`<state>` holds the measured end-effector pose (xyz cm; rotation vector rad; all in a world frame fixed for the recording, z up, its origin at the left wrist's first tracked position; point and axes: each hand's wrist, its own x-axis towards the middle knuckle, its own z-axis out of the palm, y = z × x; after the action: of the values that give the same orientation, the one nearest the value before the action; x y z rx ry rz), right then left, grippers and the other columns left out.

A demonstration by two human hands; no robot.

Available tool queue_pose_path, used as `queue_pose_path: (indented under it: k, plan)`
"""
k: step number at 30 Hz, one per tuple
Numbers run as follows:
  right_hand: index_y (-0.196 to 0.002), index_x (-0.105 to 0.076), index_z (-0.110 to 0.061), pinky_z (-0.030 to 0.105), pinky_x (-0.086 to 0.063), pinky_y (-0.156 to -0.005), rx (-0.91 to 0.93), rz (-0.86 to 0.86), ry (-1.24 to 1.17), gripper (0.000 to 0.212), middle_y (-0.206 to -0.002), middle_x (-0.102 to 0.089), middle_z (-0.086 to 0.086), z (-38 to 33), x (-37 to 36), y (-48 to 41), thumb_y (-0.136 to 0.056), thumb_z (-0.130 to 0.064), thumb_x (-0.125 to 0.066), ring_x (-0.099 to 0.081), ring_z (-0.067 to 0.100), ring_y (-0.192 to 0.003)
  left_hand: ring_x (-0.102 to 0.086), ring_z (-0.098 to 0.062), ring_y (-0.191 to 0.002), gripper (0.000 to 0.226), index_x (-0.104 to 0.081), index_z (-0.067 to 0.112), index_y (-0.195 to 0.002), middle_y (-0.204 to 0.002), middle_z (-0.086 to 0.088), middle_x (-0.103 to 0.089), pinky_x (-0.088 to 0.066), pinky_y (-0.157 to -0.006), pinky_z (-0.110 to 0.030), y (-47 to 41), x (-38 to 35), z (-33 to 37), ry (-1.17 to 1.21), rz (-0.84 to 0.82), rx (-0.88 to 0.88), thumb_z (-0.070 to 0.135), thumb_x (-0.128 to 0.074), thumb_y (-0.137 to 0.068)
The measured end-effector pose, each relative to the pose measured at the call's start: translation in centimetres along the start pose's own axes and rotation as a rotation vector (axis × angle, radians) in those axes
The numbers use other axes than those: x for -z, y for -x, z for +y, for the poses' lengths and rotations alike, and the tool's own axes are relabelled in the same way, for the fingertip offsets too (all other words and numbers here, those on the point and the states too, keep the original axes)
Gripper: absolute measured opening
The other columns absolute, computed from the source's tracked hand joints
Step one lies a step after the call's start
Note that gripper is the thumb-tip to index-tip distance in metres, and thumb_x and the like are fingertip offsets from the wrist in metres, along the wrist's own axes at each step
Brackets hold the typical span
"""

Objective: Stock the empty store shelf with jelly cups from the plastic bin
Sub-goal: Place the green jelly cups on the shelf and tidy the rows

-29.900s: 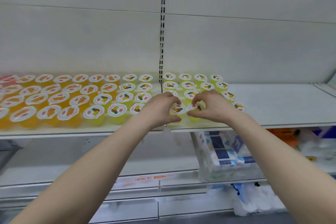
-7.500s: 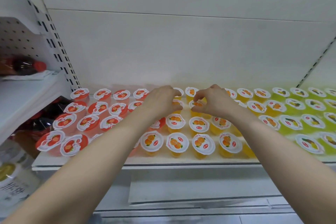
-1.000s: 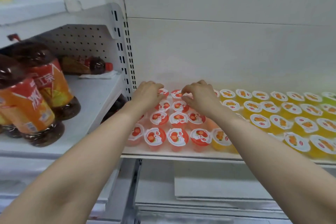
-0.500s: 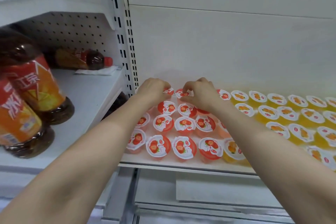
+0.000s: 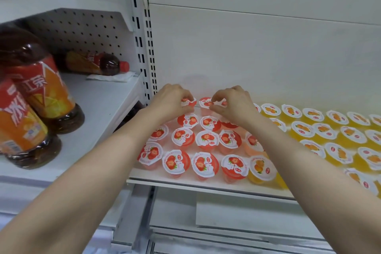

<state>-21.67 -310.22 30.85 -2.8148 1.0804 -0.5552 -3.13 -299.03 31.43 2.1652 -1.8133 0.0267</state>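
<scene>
Left hand (image 5: 171,102) was at the back row of the shelf (image 5: 206,186), fingers curled, tips clamped on the lid rim of the rear cup (image 5: 188,102), which had a red strawberry lid. Right hand (image 5: 235,105) was just beside it, fingers curled, thumb and forefinger pinching the rim of the neighbour cup (image 5: 205,102), also red. The hands were near but not touching. Both cups stood upright on the shelf by the back wall.

Red cups (image 5: 206,140) filled the shelf's left end in about 4 rows, upright and packed close. Orange cups (image 5: 305,130) ran on to the right in the same rows, out of frame. 1 front orange cup (image 5: 260,168) sat just beside the last red one. The right forearm crossed over some cups and hid them.

Left of the slotted upright (image 5: 144,47), a side shelf (image 5: 103,105) carried 2 upright tea bottles (image 5: 47,97). A 3rd bottle (image 5: 97,64) lay on its side at the back, red cap to the right, with white paper (image 5: 111,77) just in front of it.
</scene>
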Motion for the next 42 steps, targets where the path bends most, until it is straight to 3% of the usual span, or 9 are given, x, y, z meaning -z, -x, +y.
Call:
queue_pose_path:
  k: [5, 8, 12, 26, 29, 32, 36, 42]
  plan:
    - [-0.102, -0.066, -0.034, 0.035, -0.039, -0.080, 0.056, -0.182, 0.028, 0.041, -0.091, -0.066, -0.014, -1.2, 1.2, 2.5, -0.078, -0.067, -0.062, -0.048, 0.015, -0.101, -0.059, -0.015, -0.098, 0.051, -0.066, 0.033, -0.114, -0.105, 0.010, -0.067, -0.049, -0.079, -0.032, 2.0, 0.7, 1.8, -0.052, -0.150, 0.001, 0.065, -0.065, -0.075]
    - [-0.106, -0.067, -0.032, 0.038, -0.043, -0.086, 0.055, -0.199, 0.052, 0.048, -0.095, -0.068, -0.010, -2.0, 1.4, 3.2, -0.076, -0.069, -0.062, -0.049, 0.017, -0.106, -0.058, -0.017, -0.102, 0.051, -0.065, 0.033, -0.115, -0.107, 0.007, -0.067, -0.050, -0.082, -0.034, 2.2, 0.5, 2.6, -0.105, -0.137, 0.009, 0.062, -0.066, -0.074]
    - [-0.104, -0.068, -0.032, 0.039, -0.045, -0.087, 0.041, -0.220, 0.082, 0.050, -0.095, -0.068, -0.009, -2.6, 1.7, 3.2, -0.073, -0.071, -0.063, -0.051, 0.017, -0.105, -0.059, -0.018, -0.101, 0.048, -0.064, 0.034, -0.117, -0.109, 0.005, -0.066, -0.046, -0.075, -0.031, 2.2, 0.2, 2.6, -0.116, -0.125, 0.023, 0.056, -0.067, -0.075]
    - [-0.109, -0.069, -0.030, 0.037, -0.041, -0.085, -0.011, -0.138, 0.125, 0.041, -0.103, -0.069, 0.000, -3.4, 0.8, 3.4, -0.082, -0.059, -0.060, -0.049, 0.021, -0.112, -0.060, -0.020, -0.106, 0.044, -0.066, 0.032, -0.119, -0.116, 0.002, -0.067, -0.046, -0.085, -0.033, 3.3, 0.0, 1.1, -0.038, -0.048, 0.007, 0.053, -0.067, -0.080]
    - [-0.112, -0.069, -0.029, 0.039, -0.042, -0.089, 0.008, -0.104, 0.073, 0.040, -0.110, -0.069, 0.000, -3.2, 1.6, 3.9, -0.085, -0.057, -0.059, -0.049, 0.023, -0.114, -0.059, -0.016, -0.099, 0.037, -0.067, 0.035, -0.115, -0.107, 0.005, -0.066, -0.039, -0.076, -0.028, 4.4, 0.4, 0.8, 0.028, 0.018, -0.025, 0.052, -0.063, -0.083]
    - [-0.102, -0.072, -0.029, 0.035, -0.042, -0.084, 0.062, -0.094, -0.062, 0.030, -0.100, -0.070, -0.007, -2.9, 2.9, 5.3, -0.084, -0.052, -0.065, -0.050, 0.020, -0.107, -0.060, -0.008, -0.092, 0.038, -0.069, 0.037, -0.110, -0.098, 0.015, -0.065, -0.041, -0.069, -0.027, 6.0, 1.0, 0.7, 0.082, -0.016, -0.050, 0.057, -0.063, -0.079]
    - [-0.098, -0.072, -0.030, 0.033, -0.044, -0.081, 0.108, -0.199, -0.033, 0.037, -0.092, -0.068, -0.013, -3.6, 3.6, 7.3, -0.076, -0.060, -0.068, -0.049, 0.014, -0.101, -0.059, -0.010, -0.098, 0.048, -0.067, 0.036, -0.112, -0.111, 0.013, -0.066, -0.046, -0.077, -0.029, 7.8, 1.2, 1.8, -0.008, -0.129, -0.057, 0.064, -0.063, -0.074]
    - [-0.098, -0.071, -0.029, 0.037, -0.044, -0.083, 0.105, -0.189, 0.061, 0.043, -0.094, -0.068, -0.008, -5.0, 2.9, 8.2, -0.075, -0.064, -0.064, -0.050, 0.019, -0.101, -0.059, -0.019, -0.108, 0.046, -0.064, 0.033, -0.117, -0.115, 0.005, -0.066, -0.050, -0.086, -0.035, 8.4, 1.2, 3.2, -0.094, -0.129, -0.025, 0.057, -0.064, -0.078]
